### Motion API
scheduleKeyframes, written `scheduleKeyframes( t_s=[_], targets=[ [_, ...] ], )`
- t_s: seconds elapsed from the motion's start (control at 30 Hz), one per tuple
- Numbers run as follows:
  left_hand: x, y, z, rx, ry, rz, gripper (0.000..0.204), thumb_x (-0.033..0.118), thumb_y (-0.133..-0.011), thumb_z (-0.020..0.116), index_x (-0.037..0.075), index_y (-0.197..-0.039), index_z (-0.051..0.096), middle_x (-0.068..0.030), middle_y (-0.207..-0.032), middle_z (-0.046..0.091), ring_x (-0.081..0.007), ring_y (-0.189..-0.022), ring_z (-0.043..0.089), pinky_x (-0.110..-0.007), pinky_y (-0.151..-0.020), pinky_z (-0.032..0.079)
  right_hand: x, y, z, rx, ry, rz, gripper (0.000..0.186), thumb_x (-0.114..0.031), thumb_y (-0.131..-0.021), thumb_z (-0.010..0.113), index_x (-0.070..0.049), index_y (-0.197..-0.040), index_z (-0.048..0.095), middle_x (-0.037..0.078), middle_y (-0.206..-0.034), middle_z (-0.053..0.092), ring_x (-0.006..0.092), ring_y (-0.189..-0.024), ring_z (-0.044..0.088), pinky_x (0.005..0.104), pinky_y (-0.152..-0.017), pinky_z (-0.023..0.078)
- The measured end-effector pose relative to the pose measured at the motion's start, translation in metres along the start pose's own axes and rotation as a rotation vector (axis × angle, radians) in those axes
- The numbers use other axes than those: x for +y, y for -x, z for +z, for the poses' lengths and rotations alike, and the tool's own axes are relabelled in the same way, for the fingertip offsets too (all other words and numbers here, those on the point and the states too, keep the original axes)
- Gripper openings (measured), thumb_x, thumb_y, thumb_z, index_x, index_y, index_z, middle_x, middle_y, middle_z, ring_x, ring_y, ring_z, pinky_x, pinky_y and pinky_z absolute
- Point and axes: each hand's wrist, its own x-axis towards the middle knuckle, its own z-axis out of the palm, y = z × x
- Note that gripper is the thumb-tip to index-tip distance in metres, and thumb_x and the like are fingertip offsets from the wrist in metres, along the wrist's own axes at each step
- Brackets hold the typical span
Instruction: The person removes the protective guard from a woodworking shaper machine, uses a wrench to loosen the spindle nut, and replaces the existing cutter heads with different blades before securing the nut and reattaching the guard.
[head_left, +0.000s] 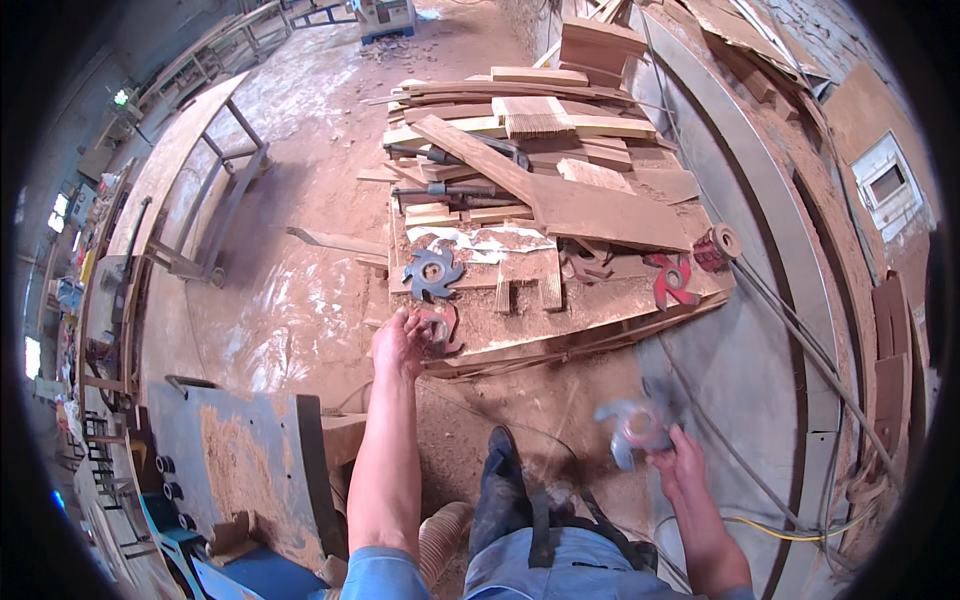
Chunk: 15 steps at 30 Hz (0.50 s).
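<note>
Your right hand (683, 462) gripped blurred silver-blue toothed cutter head (622, 446) by its right side, low and apart from board stack (592, 320); dusty floor (570, 400) showed between. Your left hand (398, 345), nearer stack, met its near-left corner, fingers at red cutter head (449, 322); touch or grasp, could not tell. Cutters roundish, no long axis; red one lay close to front edge. Just beyond lay slate-blue cutter head (418, 272); toward right corner, red-bladed cutter head (672, 292). Slanting plank (475, 163) bounded room farther back.
</note>
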Motion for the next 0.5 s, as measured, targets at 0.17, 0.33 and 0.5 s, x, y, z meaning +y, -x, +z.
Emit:
scheduleKeyframes(
  t_s=[0.17,0.33,0.5],
  targets=[
    [0.007,-0.044,0.017,0.025,-0.04,-0.13,0.021,0.021,-0.099,0.056,0.002,-0.107,0.057,-0.0106,-0.086,0.064,-0.0252,-0.074,0.065,-0.034,-0.061,0.056,-0.027,-0.065,0.15,-0.184,-0.113,0.13,0.031,-0.028,-0.101,0.056,-0.002,-0.118,0.057,0.015,-0.107,0.066,0.0268,-0.088,0.066,0.0379,-0.07,0.053],
    [0.02,-0.043,0.024,0.021,-0.18,-0.169,0.021,0.021,-0.099,0.056,0.001,-0.103,0.059,-0.0106,-0.085,0.066,-0.024,-0.07,0.066,-0.033,-0.058,0.055,-0.019,-0.133,0.242,-0.199,-0.154,0.225,0.027,-0.029,-0.102,0.054,-0.005,-0.112,0.057,0.013,-0.103,0.065,0.0263,-0.09,0.066,0.0375,-0.072,0.053],
    [0.025,-0.038,0.042,0.009,-0.409,-0.12,0.021,0.019,-0.097,0.06,-0.001,-0.101,0.06,-0.0092,-0.084,0.065,-0.0199,-0.064,0.066,-0.03,-0.05,0.051,-0.019,-0.184,0.28,-0.27,-0.159,0.248,0.033,-0.034,-0.103,0.05,-0.003,-0.111,0.057,0.013,-0.094,0.067,0.0247,-0.081,0.068,0.0373,-0.067,0.056]
  ],
)
